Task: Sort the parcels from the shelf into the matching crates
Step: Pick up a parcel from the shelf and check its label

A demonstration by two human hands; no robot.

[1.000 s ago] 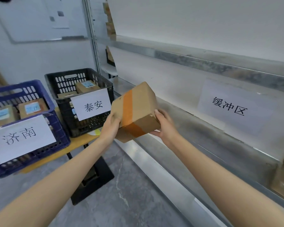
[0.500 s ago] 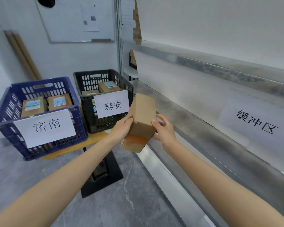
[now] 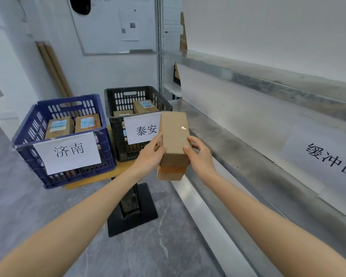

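Parcel (image 3: 174,136) at frame centre, gripped on opposite sides by left hand (image 3: 151,156) and right hand (image 3: 200,156). Since a second ago it has been turned on end, taped face now lowermost. No label visible, so the choice between black crate (image 3: 116,108) and blue crate (image 3: 28,128) looks undecided.

Person visible as 2 arms only, entering from bottom frame edge. L hand (image 3: 151,156) and R hand (image 3: 200,159) bare, fingers slim. L forearm (image 3: 88,212) and R forearm (image 3: 258,212) bare from wrist to frame edge, smooth. Nail detail too small to tell.
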